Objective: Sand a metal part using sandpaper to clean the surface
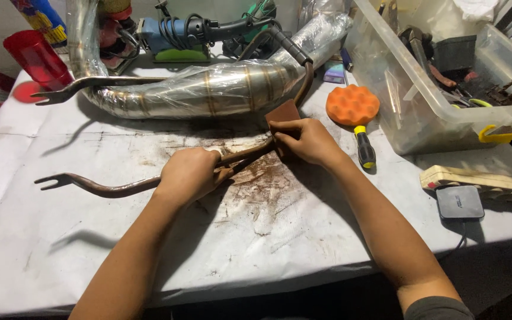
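Left hand (188,175): fingers wrapped tight around rusty forked bar (114,189), lying across the white-covered table (48,237). Right hand (309,141): fingers pinching brown sanding block (284,112) against the bar's upper stretch. Nearby: orange foam pad (352,105), plastic-wrapped exhaust pipe (208,89).

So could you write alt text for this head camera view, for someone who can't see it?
Two bare hands work a rusty forked metal bar on a white-covered table: the left hand grips it, the right hand presses a brown sanding block against it. Behind lie a plastic-wrapped exhaust pipe and an orange foam pad.
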